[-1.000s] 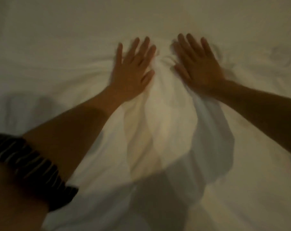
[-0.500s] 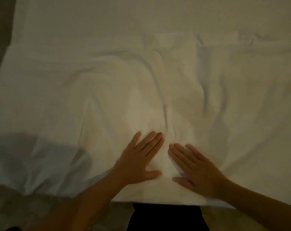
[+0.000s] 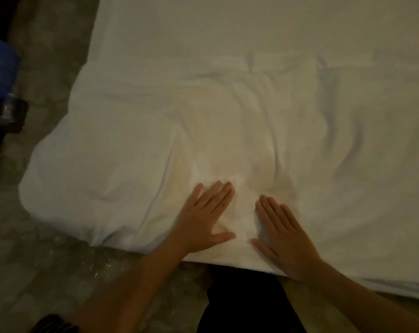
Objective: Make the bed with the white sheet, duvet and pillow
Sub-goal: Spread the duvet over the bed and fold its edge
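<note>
Fingers [image 3: 219,195] straight, slightly spread — left hand [image 3: 203,219] and right hand [image 3: 285,236] press flat on the puffy, creased white duvet [image 3: 131,164].

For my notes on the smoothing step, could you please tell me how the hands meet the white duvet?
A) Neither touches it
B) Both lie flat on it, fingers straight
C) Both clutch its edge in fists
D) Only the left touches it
B: the left hand and the right hand lie palm-down, fingers straight, side by side on the white duvet near its near edge.
</note>
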Demonstrator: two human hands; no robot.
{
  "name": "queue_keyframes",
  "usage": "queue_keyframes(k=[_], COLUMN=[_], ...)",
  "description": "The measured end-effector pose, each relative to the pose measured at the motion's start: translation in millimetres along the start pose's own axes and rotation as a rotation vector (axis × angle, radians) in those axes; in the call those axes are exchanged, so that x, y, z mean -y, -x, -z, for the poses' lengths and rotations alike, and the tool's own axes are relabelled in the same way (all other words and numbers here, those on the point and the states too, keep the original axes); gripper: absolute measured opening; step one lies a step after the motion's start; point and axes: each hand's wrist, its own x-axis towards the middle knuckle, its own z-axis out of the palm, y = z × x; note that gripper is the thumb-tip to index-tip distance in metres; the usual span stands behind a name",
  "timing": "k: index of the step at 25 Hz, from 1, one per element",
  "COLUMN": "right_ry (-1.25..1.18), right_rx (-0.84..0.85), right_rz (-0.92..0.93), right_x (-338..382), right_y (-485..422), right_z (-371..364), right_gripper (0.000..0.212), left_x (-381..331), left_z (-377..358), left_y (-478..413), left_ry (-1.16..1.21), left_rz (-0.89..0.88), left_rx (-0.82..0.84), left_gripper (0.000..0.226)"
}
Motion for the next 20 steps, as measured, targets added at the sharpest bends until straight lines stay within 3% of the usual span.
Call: queue_keyframes(k=[5,12,16,20], right_ry=[-0.072,-0.189,-0.209,-0.151], right_rx=[-0.064,-0.117,-0.154,-0.163], right_rz=[0.124,0.115,-0.008,-0.220], right_x=[60.2,201.2,297.6,364.9], right_y=[-59.4,-131.3,-176.4,-205.8], right_z=[15.3,-6.9,-49.7,-80.8], right_gripper=[0.060,0.058,0.060,0.068], left_x=[87.6,208.5,277.2,327.6], left_z=[22.3,9.2,0.4,-3.0], left_y=[22.6,124.4,186.5,226.4], left_ry=[-0.037,-0.059,0.030,0.101], left_rz=[0.192,0.302,0.190,0.187], left_rx=[-0.073,-0.097,-0.135,-0.181], left_gripper=[0.072,0.060,0.060,0.059])
